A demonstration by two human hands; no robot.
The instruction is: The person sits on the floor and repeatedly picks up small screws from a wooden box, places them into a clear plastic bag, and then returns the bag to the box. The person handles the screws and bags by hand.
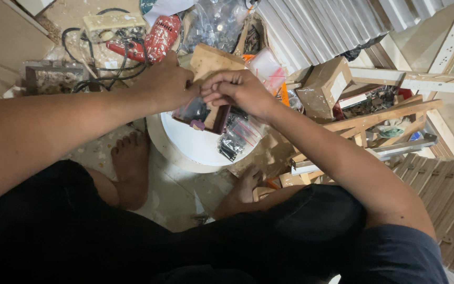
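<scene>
Your left hand (166, 84) and right hand (240, 92) meet fingertip to fingertip, both pinched narrow on something too small to make out, right over a small dark-rimmed box (206, 117) that sits on a round white lid (195, 147). Just under your right hand lie small clear bags of dark hardware (237, 134), and just past the pinch a pale wooden block (211, 60) leans against the clutter. Well beyond your left hand a red power drill (156, 39) lies among black cables (93, 63), while off past your right hand stand a cardboard box (324, 84) and loose wooden strips (390, 113)
</scene>
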